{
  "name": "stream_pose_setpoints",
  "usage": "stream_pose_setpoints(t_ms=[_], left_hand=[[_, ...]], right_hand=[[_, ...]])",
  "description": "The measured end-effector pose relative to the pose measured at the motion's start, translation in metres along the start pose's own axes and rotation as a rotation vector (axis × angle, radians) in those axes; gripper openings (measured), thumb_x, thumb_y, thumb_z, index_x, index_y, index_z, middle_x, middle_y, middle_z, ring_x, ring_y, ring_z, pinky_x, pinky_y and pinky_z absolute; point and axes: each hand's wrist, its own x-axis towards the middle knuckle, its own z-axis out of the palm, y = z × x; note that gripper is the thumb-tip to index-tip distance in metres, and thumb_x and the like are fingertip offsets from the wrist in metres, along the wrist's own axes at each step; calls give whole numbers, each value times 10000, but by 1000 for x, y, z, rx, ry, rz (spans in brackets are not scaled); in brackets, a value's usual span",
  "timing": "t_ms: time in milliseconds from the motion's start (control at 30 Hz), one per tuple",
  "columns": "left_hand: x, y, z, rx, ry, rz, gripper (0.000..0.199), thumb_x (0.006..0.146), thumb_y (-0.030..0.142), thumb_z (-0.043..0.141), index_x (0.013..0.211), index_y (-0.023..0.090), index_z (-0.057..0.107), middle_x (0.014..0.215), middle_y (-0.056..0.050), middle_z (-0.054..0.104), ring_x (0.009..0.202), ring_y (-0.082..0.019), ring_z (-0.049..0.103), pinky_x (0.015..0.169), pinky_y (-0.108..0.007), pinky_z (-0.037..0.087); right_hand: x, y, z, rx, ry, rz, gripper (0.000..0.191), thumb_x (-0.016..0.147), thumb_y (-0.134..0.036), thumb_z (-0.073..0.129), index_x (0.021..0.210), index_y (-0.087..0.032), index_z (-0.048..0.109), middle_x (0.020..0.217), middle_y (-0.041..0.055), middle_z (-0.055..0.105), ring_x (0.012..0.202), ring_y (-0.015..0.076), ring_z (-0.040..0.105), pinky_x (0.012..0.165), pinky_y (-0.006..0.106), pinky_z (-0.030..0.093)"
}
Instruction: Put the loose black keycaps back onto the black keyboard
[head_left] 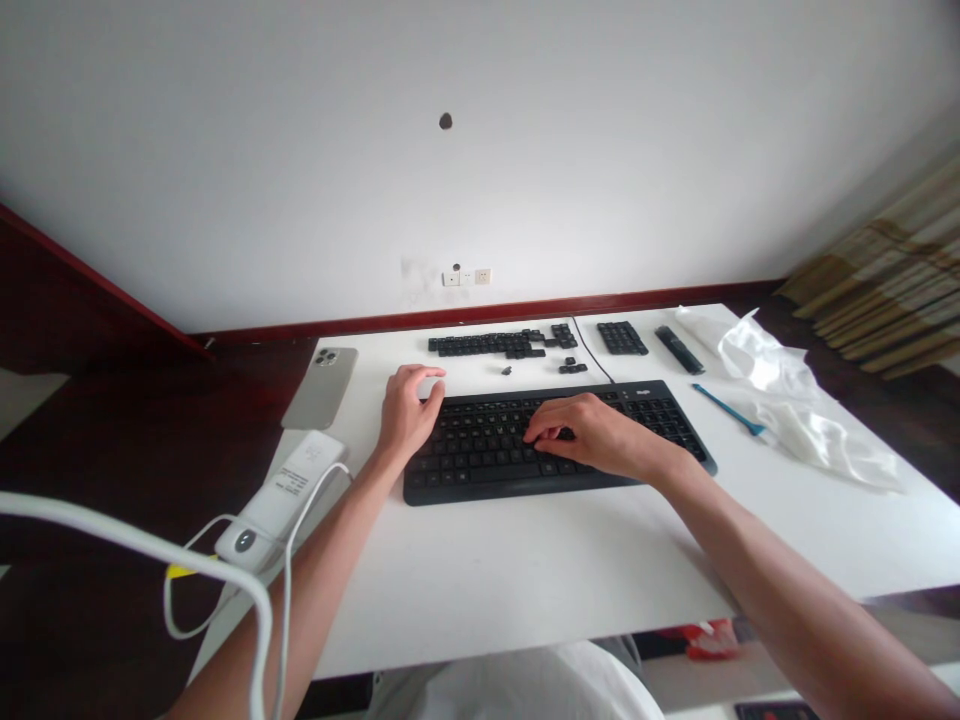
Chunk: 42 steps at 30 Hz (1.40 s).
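A black keyboard [504, 472] lies on the white table, with keys across the part I can see. My right hand [581, 432] is over its middle, fingers bent and thumb brought close to the fingertips, down at the keys. Whatever is between those fingertips is too small or too covered to make out. At the keyboard's upper left corner rests my left hand [411, 408], its curved fingers apart from the thumb and nothing visible in it. Behind the keyboard are loose black keycaps [480, 345], mostly in rows, and a separate keycap block [622, 338].
Left on the table [450, 570] are a phone [321, 388] and a white power bank-like box [289, 490] with white cables. To the right lie a black cylindrical object [679, 350], a blue-handled brush [727, 408] and crumpled white plastic [772, 365]. The keyboard cord [592, 350] runs backward.
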Motion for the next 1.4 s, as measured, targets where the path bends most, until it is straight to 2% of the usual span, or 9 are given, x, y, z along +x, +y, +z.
stream_pose_setpoints(t_ms=[400, 800, 1000, 1167, 1300, 1400], left_hand=[[0, 3, -1, 0, -8, -22, 193, 929, 208, 591, 1038, 230, 750, 1112, -59, 705, 1117, -229, 633, 1033, -393, 492], [0, 1, 0, 13, -6, -7, 195, 927, 204, 593, 1042, 235, 747, 1105, -58, 703, 1109, -233, 632, 1029, -399, 496], [0, 3, 0, 17, -18, -13, 192, 929, 207, 591, 1040, 238, 745, 1109, -62, 702, 1112, -235, 631, 1027, -402, 501], [0, 3, -1, 46, -1, 33, 187, 937, 205, 588, 1044, 228, 739, 1099, -63, 693, 1100, -237, 624, 1054, -421, 484], [-3, 18, -8, 150, 12, 130, 202, 960, 253, 592, 1082, 238, 753, 1158, -83, 651, 1153, -258, 591, 1084, -440, 467], [-11, 44, -12, 164, -80, 267, 229, 960, 306, 616, 1125, 271, 772, 1259, -85, 615, 1239, -273, 547, 1119, -454, 457]], right_hand=[[2, 1, 1, -14, 9, 32, 117, 937, -191, 692, 994, -211, 792, 1032, 53, 747, 851, 169, 711, 734, 272, 549], [3, 4, 4, 17, 40, 28, 130, 940, -231, 680, 970, -218, 805, 1013, 70, 751, 821, 181, 707, 722, 292, 550], [3, 2, 2, 22, 16, 52, 120, 940, -229, 680, 957, -218, 798, 1021, 55, 740, 821, 165, 700, 725, 278, 542], [2, 0, -1, 50, -2, 67, 96, 920, -274, 705, 941, -210, 773, 1000, 50, 734, 832, 169, 692, 735, 276, 544], [1, 0, -5, 14, 78, 69, 133, 919, -334, 714, 929, -206, 753, 929, 45, 731, 787, 170, 670, 728, 285, 528], [1, -1, -9, -37, 211, 93, 211, 940, -408, 691, 897, -206, 737, 833, 35, 714, 718, 163, 631, 673, 284, 481]])
